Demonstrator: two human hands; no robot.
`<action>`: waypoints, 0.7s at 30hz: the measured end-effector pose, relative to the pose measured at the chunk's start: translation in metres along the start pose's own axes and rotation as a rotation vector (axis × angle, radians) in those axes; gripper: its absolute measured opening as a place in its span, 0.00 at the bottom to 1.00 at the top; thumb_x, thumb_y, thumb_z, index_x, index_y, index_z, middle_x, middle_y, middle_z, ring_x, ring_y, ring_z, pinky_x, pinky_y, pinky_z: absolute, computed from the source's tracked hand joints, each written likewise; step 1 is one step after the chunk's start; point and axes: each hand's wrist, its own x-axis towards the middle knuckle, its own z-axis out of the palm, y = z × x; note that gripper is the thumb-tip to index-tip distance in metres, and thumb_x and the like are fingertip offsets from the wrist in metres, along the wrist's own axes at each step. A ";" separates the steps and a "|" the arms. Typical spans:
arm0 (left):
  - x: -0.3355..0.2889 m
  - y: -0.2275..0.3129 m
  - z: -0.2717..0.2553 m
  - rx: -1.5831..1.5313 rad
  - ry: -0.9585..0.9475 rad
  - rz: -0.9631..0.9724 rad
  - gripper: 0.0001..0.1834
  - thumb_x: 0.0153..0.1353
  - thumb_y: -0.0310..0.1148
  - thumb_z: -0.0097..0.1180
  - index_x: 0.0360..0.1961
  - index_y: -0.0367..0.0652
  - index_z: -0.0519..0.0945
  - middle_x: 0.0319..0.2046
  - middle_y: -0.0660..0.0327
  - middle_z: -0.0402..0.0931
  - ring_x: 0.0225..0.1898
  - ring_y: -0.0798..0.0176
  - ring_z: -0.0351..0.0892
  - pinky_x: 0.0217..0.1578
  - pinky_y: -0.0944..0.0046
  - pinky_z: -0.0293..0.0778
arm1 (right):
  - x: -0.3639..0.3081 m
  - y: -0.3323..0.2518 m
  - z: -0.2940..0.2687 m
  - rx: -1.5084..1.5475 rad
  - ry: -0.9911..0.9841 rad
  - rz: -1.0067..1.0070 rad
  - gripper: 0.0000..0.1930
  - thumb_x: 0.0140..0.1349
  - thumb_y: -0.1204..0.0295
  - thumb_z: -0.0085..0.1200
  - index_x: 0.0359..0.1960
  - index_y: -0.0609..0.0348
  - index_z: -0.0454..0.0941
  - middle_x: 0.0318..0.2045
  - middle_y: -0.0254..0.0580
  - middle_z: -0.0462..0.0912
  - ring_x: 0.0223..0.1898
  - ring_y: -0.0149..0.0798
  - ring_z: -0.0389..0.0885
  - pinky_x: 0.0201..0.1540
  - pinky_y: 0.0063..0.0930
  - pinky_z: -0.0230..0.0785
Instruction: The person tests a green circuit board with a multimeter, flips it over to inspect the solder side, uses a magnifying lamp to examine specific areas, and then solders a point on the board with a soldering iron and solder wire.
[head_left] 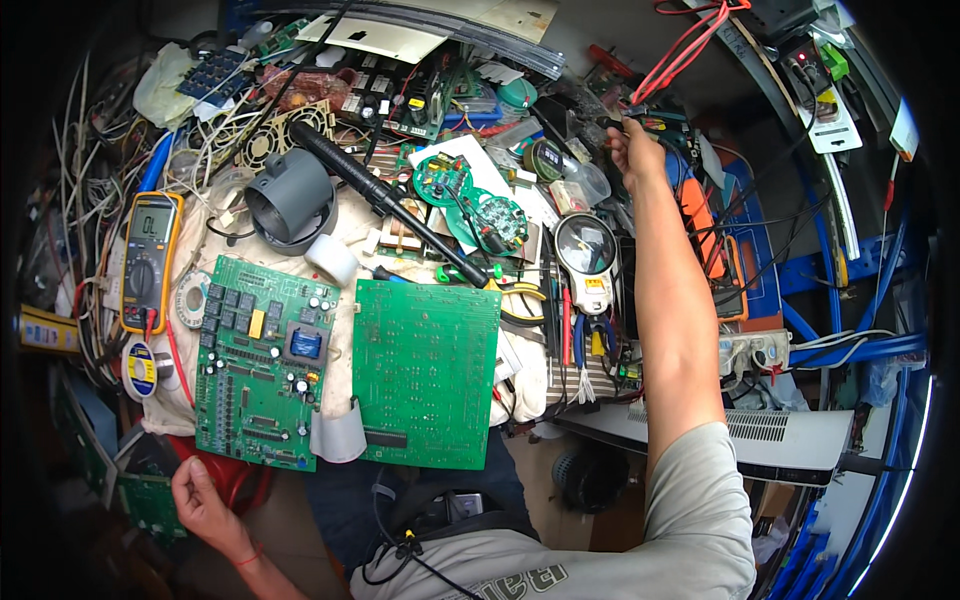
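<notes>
My left hand [207,508] hangs off the bench's near edge with its fingers curled in and nothing visible in them. Just above it lies a green circuit board [262,370] with relays, chips and a blue-wound transformer facing up. A ribbon cable [338,434] sits between it and a second green board [426,370], which shows mostly solder points. At the far right, my right hand [636,158] reaches into a cluttered heap, fingers closed around something dark [614,123] that I cannot make out. Red wires [685,52] hang just beyond that hand.
A yellow multimeter [150,262] and a solder spool [140,368] stand at the left. Grey pipe fittings [290,200], a black rod [390,200], round green boards [500,222], a magnifier [585,246] and blue-handled pliers [595,340] crowd the middle. Tangled cables line the left side.
</notes>
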 end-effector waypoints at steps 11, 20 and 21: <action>0.024 0.014 0.007 0.067 0.013 0.077 0.11 0.77 0.31 0.60 0.49 0.32 0.83 0.39 0.67 0.80 0.37 0.76 0.71 0.39 0.73 0.70 | 0.035 0.017 0.001 0.766 -0.145 0.448 0.26 0.82 0.58 0.39 0.61 0.76 0.69 0.52 0.67 0.84 0.47 0.56 0.89 0.45 0.37 0.91; 0.059 0.050 -0.004 0.095 -0.005 0.168 0.10 0.76 0.29 0.60 0.49 0.31 0.83 0.43 0.64 0.81 0.41 0.74 0.75 0.43 0.72 0.73 | 0.010 0.014 -0.013 0.841 -0.274 0.598 0.28 0.82 0.58 0.38 0.63 0.78 0.66 0.51 0.65 0.84 0.46 0.54 0.90 0.44 0.36 0.91; 0.058 0.051 -0.005 0.100 -0.025 0.222 0.10 0.76 0.29 0.60 0.49 0.31 0.83 0.43 0.64 0.81 0.41 0.74 0.75 0.44 0.72 0.73 | 0.002 0.010 -0.015 0.830 -0.246 0.572 0.27 0.82 0.59 0.38 0.64 0.78 0.66 0.50 0.64 0.85 0.46 0.54 0.90 0.44 0.37 0.91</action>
